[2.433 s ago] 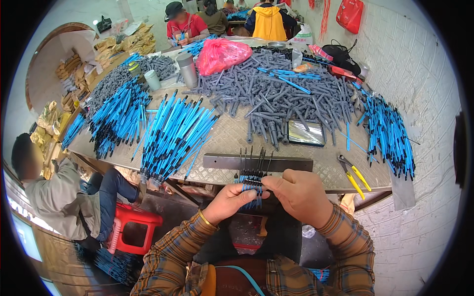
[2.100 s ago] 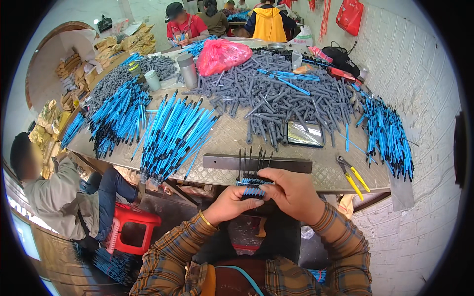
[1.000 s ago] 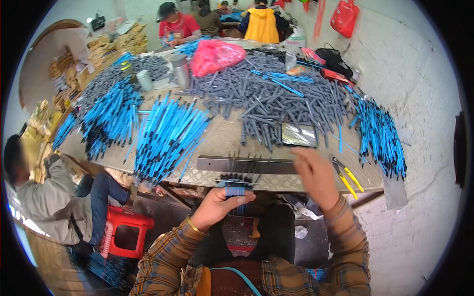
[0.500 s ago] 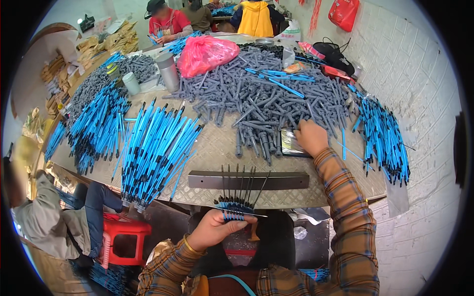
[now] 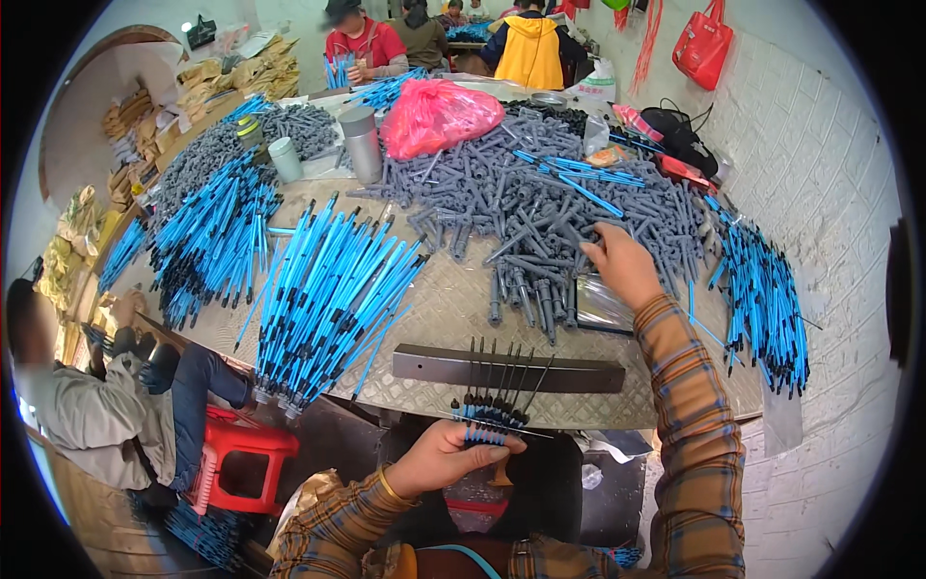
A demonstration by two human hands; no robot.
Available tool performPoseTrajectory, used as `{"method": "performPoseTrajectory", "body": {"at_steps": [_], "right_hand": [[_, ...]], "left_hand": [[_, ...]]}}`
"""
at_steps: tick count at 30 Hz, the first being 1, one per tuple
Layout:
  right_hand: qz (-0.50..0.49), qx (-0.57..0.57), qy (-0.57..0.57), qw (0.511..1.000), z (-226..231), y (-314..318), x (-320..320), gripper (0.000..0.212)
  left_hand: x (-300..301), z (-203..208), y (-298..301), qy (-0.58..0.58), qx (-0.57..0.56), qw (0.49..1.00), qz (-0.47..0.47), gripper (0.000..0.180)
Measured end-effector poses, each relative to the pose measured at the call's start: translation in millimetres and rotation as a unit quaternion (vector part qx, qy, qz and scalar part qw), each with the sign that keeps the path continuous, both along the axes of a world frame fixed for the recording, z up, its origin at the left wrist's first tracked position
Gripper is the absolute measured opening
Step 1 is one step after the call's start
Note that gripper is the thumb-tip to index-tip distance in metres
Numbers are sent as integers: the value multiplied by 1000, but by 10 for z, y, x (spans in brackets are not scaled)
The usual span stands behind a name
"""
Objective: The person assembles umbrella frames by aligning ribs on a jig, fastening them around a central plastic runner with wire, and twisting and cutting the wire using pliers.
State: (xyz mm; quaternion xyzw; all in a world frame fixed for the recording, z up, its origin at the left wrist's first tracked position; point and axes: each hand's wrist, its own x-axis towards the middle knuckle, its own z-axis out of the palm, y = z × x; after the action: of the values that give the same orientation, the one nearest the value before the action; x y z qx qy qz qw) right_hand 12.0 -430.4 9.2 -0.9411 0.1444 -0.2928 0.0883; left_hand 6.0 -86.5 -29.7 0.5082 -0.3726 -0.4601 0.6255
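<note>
No words or numbers can be made out. Print-like marks show in two places: a short row of dark characters on the white sack near the far edge of the table, and small pale marks on the red bag hanging on the wall beyond the table's far right corner. Both are too small and blurred.

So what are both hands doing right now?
Left hand: closed, holding a row of blue-and-black sticks.
Right hand: at the grey pieces; can't tell if it's gripping one.
</note>
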Motion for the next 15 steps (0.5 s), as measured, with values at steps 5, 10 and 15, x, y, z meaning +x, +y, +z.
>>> {"method": "performPoseTrajectory", "body": {"at_steps": [5,10,15], "right_hand": [[-4,-33,216,976,-157,-74,-270,16],[24,-46,167,985,-407,-232,-553,12],[34,-21,122,992,-456,-175,-470,9]], "left_hand": [[-18,-74,22,-11,-32,999,0,22],[-34,-60,-45,39,-8,999,-14,22],[-2,-87,7,35,-38,999,1,20]]}}
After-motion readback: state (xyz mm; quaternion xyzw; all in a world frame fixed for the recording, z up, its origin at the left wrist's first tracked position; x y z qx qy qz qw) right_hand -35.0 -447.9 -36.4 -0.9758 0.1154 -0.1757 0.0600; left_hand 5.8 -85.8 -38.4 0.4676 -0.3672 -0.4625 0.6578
